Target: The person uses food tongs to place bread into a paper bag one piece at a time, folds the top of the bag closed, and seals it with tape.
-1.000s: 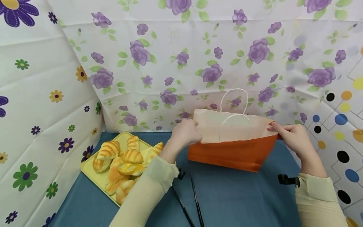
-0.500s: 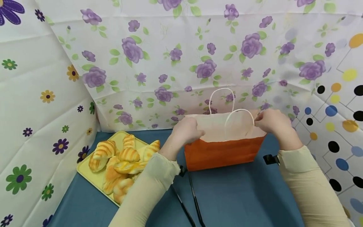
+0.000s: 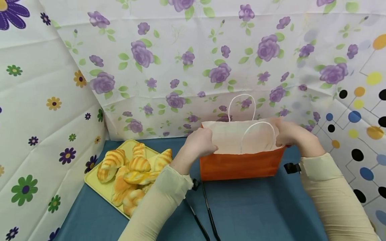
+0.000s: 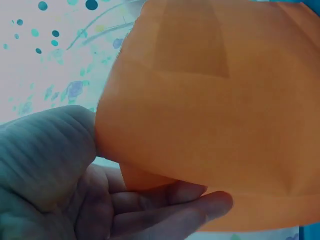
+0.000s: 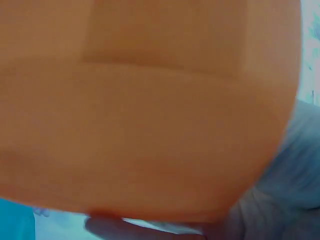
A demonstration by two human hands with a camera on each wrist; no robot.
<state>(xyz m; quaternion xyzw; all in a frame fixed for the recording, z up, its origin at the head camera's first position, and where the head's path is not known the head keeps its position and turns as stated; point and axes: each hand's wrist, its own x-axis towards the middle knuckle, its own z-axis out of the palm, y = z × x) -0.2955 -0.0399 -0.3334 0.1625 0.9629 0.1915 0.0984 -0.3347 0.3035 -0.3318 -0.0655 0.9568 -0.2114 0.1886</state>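
An orange paper bag (image 3: 238, 167) with a pale inside and two white handles stands upright on the blue cloth, its mouth spread wide. At its left edge my left hand (image 3: 199, 143) pinches the rim. The left wrist view shows that thumb over the edge and the fingers (image 4: 165, 212) against the orange side (image 4: 200, 120). My right hand (image 3: 295, 135) grips the opposite edge, its thumb inside the mouth. In the right wrist view the orange paper (image 5: 150, 130) covers most of that hand, with a finger showing below. The bag's bottom inside is hidden.
A yellow tray (image 3: 99, 192) piled with several bread rolls (image 3: 140, 165) lies on the left, partly behind my left sleeve. Tongs (image 3: 211, 217) with black handles lie in front of the bag, their far tips hidden. Patterned cloth walls (image 3: 181, 67) stand behind and at both sides.
My right hand moved from the bag's front right corner back along its right edge, then took a fuller grip. The bag turned to face forward more squarely. The left hand kept its hold.
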